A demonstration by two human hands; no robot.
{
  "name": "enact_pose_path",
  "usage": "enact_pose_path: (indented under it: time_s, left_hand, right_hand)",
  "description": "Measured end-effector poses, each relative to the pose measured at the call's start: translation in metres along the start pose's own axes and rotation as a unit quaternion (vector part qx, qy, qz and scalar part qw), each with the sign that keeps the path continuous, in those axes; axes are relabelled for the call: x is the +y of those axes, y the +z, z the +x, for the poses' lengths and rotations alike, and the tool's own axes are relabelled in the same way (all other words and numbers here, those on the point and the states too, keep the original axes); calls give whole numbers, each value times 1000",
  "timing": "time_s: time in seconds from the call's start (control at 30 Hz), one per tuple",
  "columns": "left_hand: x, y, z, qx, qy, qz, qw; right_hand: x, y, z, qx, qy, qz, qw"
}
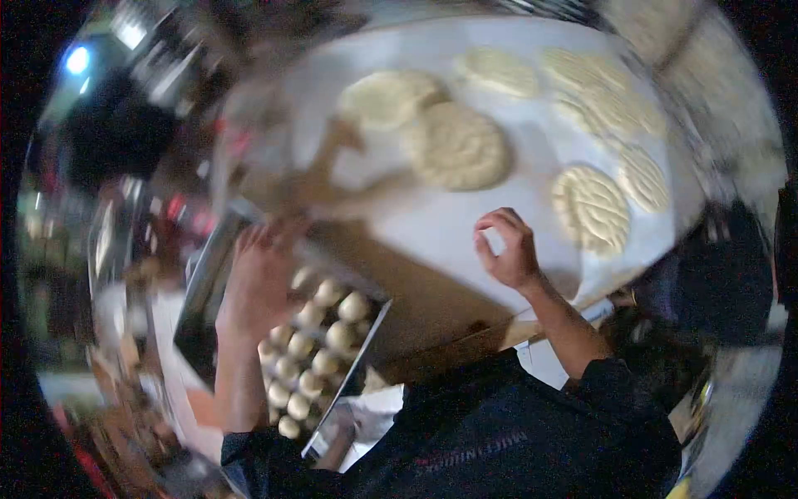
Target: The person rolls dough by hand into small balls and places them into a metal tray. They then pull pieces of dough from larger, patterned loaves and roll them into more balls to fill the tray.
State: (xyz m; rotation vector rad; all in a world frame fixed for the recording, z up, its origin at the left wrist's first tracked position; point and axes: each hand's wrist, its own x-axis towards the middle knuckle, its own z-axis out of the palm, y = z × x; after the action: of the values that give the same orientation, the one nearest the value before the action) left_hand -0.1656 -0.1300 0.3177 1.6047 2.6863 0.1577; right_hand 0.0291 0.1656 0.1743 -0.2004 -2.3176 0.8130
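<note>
We find the right hand (509, 249) curled over the white work surface (424, 249), thumb and fingertips apart, holding nothing visible. We cannot establish the grip of the left hand (259, 279) (its fingers are blurred); it is at the metal-edged tray (378, 320), which contains dough balls (324, 362). Beyond, flattened dough rounds (461, 148) lie on the surface, some ridged, two overlapping.

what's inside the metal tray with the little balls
The tray holds rows of pale, round balls that look like dough. The left hand and forearm cover part of its inside, so whatever lies beneath them can't be seen.
</note>
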Motion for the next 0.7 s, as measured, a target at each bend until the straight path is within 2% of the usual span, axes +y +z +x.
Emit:
enact_pose_path:
  time_s: [0.07,0.1,0.13,0.17,0.23,0.27,0.3,0.33,0.37,0.4,0.43,0.47,0.53,0.57,0.63,0.67,0.7]
  left_hand:
    - [44,2,101,-25,98,2,995]
    - [58,21,142,-55,176,-47,982]
    - [86,31,197,-92,247,-95,960]
    - [113,41,254,-219,233,-206,925]
    - [171,67,338,-337,132,-294,885]
    - [181,112,385,-360,121,-371,847]
    - [196,150,434,-369,180,-443,797]
    - [215,169,459,-371,76,-475,794]
    - [239,185,490,-325,108,-432,834]
    - [254,223,532,-338,80,-490,800]
    - [267,244,555,-288,103,-530,791]
    - [280,265,582,-291,100,-524,794]
    - [302,304,634,-165,-33,-413,895]
    - [310,321,652,-165,-36,-408,897]
    - [327,350,681,-122,-85,-622,769]
    - [340,358,692,-121,-87,-618,772]
    - [358,360,700,-101,-17,-320,942]
  right_hand:
    - [60,-74,-13,102,94,-29,990]
    - [94,-93,-26,158,138,1,978]
    - [123,-136,-25,147,176,-43,972]
    - [157,-166,-29,156,199,-50,966]
    - [206,-213,-35,188,254,-70,946]
    - [245,-228,-40,221,267,-49,937]
    - [286,-236,-35,258,289,29,921]
    - [314,-235,-31,287,307,104,901]
    - [350,-239,-20,292,313,109,897]
    - [385,-237,-1,281,313,28,907]
    - [412,-232,18,267,310,-53,911]
    - [430,-229,34,269,313,-46,910]
    - [462,-216,63,199,329,-144,912]
    - [484,-201,67,199,330,-138,912]
    - [527,-166,68,265,247,-368,856]
    - [531,-163,74,267,248,-364,857]
    - [530,-165,80,247,301,-317,865]
